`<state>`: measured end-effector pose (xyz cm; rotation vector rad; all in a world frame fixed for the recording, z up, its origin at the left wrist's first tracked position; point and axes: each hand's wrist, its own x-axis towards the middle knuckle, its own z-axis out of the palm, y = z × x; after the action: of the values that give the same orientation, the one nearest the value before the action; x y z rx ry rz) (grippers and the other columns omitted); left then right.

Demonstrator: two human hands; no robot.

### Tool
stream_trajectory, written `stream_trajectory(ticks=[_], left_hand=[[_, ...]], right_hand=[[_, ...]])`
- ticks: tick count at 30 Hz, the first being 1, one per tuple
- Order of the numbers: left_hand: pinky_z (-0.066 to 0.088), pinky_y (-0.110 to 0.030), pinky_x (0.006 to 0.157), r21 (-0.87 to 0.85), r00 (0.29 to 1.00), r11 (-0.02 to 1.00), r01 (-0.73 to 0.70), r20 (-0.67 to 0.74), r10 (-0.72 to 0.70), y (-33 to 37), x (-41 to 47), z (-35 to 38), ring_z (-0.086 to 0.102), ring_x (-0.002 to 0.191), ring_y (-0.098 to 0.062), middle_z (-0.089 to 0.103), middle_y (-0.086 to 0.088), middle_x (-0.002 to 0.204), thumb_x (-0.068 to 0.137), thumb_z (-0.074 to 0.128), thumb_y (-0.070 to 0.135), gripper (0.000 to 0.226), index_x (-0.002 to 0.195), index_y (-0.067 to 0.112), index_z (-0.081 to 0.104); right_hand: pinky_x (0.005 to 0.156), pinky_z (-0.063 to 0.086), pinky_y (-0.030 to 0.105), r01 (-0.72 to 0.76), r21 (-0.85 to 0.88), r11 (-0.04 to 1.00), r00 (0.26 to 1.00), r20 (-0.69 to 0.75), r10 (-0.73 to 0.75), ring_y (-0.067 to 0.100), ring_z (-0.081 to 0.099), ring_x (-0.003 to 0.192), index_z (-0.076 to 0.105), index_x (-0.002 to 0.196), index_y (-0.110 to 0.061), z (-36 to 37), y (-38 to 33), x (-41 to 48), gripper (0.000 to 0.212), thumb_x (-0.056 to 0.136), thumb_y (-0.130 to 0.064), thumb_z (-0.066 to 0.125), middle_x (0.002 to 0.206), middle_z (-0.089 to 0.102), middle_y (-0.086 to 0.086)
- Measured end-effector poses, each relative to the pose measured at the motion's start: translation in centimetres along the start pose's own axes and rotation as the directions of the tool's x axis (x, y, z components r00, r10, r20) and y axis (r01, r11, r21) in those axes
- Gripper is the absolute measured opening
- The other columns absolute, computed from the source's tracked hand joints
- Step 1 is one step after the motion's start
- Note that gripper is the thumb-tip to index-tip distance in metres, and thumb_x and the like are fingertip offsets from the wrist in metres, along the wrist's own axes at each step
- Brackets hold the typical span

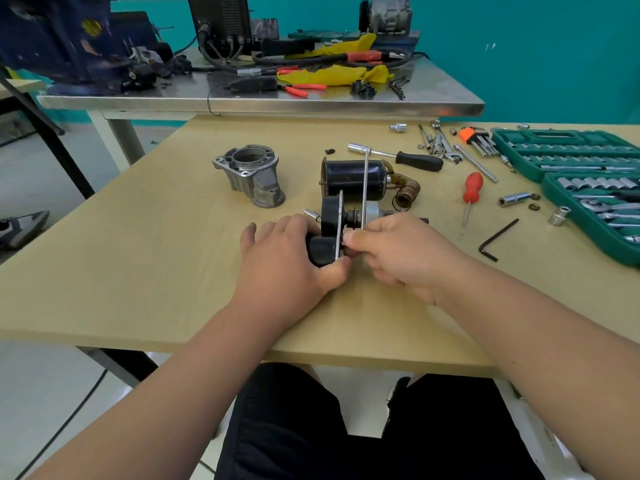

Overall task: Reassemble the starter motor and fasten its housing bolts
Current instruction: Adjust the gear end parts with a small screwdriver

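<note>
My left hand (291, 258) grips a black starter end piece with a metal plate (330, 230) at the middle of the wooden table (138, 265). My right hand (398, 254) pinches a long thin bolt (364, 192) that stands nearly upright against the plate's right side. A shaft with a silver part (372, 212) sticks out to the right of the plate. Behind lies the black motor body (353, 180) with copper coils (408, 195). The grey aluminium housing (251, 173) stands apart at the left.
A ratchet with a black handle (398, 155), a red screwdriver (471, 192), a black hex key (497, 239), loose sockets and nuts lie at the right. Green socket cases (588, 168) fill the far right edge. A steel bench (263, 98) with tools stands behind.
</note>
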<state>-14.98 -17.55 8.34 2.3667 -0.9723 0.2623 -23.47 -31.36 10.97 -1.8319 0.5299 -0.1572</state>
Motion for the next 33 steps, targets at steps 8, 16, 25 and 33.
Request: stream_trajectory(ticks=[8,16,25,33], left_hand=[[0.026,-0.040,0.104,0.089,0.998,0.995,-0.050,-0.019,0.052,-0.1,0.0,0.2,0.049,0.095,-0.016,0.047,0.015,0.090,0.059,0.034,0.073,0.060,0.095,0.028,0.049],[0.032,-0.038,0.097,0.095,0.998,0.993,-0.067,0.028,0.065,0.2,1.1,-0.4,0.046,0.074,-0.010,0.051,0.016,0.076,0.068,0.037,0.072,0.046,0.085,0.030,0.046],[0.042,-0.029,0.052,-0.150,0.951,0.955,0.256,0.218,-0.221,1.0,5.6,-2.9,0.052,0.048,-0.023,0.056,-0.005,0.060,0.066,0.042,0.069,0.061,0.070,0.010,0.055],[0.042,-0.032,0.051,-0.240,0.963,0.945,0.220,0.209,-0.171,-0.3,5.2,-2.5,0.049,0.045,-0.021,0.051,-0.002,0.057,0.067,0.041,0.071,0.068,0.072,0.005,0.054]], right_hand=[[0.033,0.020,0.017,-0.225,0.212,0.951,0.970,0.136,0.199,0.008,0.027,0.033,0.062,0.080,-0.008,0.0,-0.3,0.0,0.024,0.096,-0.025,0.055,0.043,0.036,-0.004],[0.050,0.041,0.027,0.086,-0.513,0.854,0.951,-0.213,-0.224,0.008,0.056,0.049,0.064,0.069,-0.016,-5.7,0.2,0.4,0.036,0.095,-0.037,0.050,0.050,0.059,-0.004],[0.054,0.037,0.028,-0.222,-0.709,0.669,0.961,-0.277,0.026,0.016,0.057,0.067,0.066,0.079,-0.018,-11.8,2.0,2.5,0.041,0.098,-0.045,0.043,0.073,0.062,0.003],[0.049,0.039,0.028,-0.071,-0.932,0.355,0.956,-0.166,-0.244,0.013,0.051,0.067,0.048,0.104,-0.024,-5.9,1.9,2.3,0.044,0.085,-0.064,0.045,0.073,0.048,-0.008]])
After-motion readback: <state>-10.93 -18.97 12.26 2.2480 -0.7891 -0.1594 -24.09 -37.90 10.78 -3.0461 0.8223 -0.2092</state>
